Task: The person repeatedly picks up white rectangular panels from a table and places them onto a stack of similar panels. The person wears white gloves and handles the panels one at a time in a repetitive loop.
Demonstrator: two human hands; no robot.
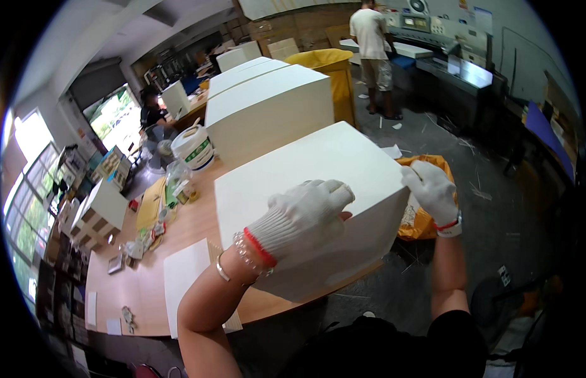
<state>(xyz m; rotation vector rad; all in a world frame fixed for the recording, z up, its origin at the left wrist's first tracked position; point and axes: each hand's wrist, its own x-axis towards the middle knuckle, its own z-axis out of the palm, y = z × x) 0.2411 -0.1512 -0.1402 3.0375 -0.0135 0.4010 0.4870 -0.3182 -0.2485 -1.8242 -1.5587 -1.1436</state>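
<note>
A tall stack of white paper [312, 157] stands at the table's right edge. My left hand [309, 211], in a white knitted glove with a red cuff, lies over the stack's near top edge. Its fingers are curled together and a bare fingertip shows beneath them; what they hold, if anything, is hidden. At the stack's right corner my right hand [431, 192], gloved the same way, is closed with its fingers pinching the corner. How many sheets it grips cannot be made out.
More white stacks [268, 110] stand behind. A white tub [193, 148], a low paper pile [189, 277] and small clutter share the wooden table [142, 302]. An orange bag [425, 217] and yellow bin [343, 82] stand beyond. One person [372, 44] stands by a machine; another [153, 110] sits left.
</note>
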